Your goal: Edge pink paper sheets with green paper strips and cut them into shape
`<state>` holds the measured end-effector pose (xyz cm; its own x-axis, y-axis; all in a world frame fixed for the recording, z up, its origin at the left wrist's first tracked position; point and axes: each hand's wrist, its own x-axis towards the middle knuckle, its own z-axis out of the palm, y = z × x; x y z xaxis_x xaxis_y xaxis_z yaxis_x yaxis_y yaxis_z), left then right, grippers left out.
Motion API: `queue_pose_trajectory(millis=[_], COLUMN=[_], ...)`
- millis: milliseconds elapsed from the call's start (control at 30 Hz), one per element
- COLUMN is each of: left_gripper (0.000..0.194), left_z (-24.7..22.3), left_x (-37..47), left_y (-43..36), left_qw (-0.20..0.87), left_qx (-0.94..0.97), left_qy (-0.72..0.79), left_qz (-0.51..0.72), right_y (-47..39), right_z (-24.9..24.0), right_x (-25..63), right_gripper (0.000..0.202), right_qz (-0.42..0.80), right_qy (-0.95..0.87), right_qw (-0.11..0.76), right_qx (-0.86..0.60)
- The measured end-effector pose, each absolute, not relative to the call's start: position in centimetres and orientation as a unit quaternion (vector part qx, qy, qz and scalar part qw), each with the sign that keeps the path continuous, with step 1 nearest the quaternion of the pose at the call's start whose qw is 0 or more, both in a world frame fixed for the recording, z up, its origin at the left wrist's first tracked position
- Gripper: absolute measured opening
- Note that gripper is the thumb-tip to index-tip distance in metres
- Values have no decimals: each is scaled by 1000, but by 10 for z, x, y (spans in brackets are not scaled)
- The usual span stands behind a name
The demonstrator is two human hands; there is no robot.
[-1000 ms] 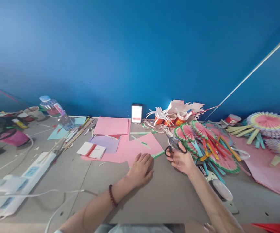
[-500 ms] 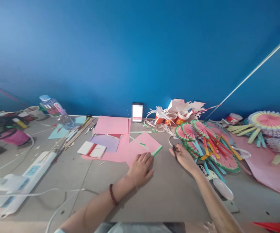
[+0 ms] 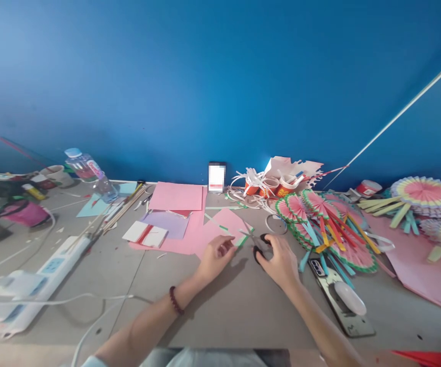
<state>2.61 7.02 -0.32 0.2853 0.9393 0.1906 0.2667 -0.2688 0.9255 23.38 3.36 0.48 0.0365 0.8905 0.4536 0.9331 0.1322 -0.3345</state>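
Scissors [image 3: 257, 251], one pair, with two black loops and slim metal blades, lie in the grip of the right hand [image 3: 283, 262]; its fingers are clamped on the loops. The blades point leftward from these fingers, toward the left hand [image 3: 214, 262], and reach the green edge of the cut sheet [image 3: 220, 224]; whether they touch it cannot be told. The cut sheet, of flat pink paper with an angular outline, lies just beyond the left fingers, which are bent; whether they are together on its edge cannot be told.

Beyond and left of the left fingers: one smooth pink rectangle [image 3: 176, 196], one lilac sheet [image 3: 172, 225] and one white block [image 3: 146, 234] crossed by a red band. Farther left: one clear plastic bottle [image 3: 86, 168], tilted, with a blue cap; thin sticks [image 3: 124, 209]; and one white power strip [image 3: 48, 275].

Beyond the right fingers: three red-and-white cups [image 3: 284, 189], amid curled white strips. Right of the right fingers: pleated paper fans [image 3: 321, 204], overlapping and round, with hanging strips. Nearer, one phone [image 3: 358, 326] rests on the gray counter [image 3: 243, 316] beneath one rounded white mouse [image 3: 350, 298].
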Motion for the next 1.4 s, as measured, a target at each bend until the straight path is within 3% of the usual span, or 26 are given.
queue_pose_trajectory(millis=[167,367,633,900,1033,1133,1233,1300,1400], left_gripper=[47,33,23,30,34,35,31,33,41], left_z=[-4,-6,-6,-9,-10,-11,-11,-9,-7], left_x=[28,25,3,-38,-39,-33,-20,-9,6], left_y=[72,74,95,130,129,124,112,101,83], left_qw=[562,527,374,91,18,8,84,146,149], left_qx=[574,591,677,678,676,707,787,860,904], left_qy=[391,402,440,620,661,622,497,385,324], left_qz=[450,459,456,385,325,336,356,302,235], right_y=[28,29,34,34,32,30,26,22,16], right_z=[7,4,3,5,7,6,3,2,3], right_x=[217,219,224,248,255,257,257,256,253], right_gripper=[25,25,29,22,23,23,22,21,21], right_qz=[22,31,144,128,120,126,126,117,102], right_qy=[-728,-734,-670,-664,-664,-671,-669,-669,-674], right_qw=[288,274,336,224,195,183,163,151,126], right_qx=[-621,-621,-646,-702,-712,-707,-714,-719,-721])
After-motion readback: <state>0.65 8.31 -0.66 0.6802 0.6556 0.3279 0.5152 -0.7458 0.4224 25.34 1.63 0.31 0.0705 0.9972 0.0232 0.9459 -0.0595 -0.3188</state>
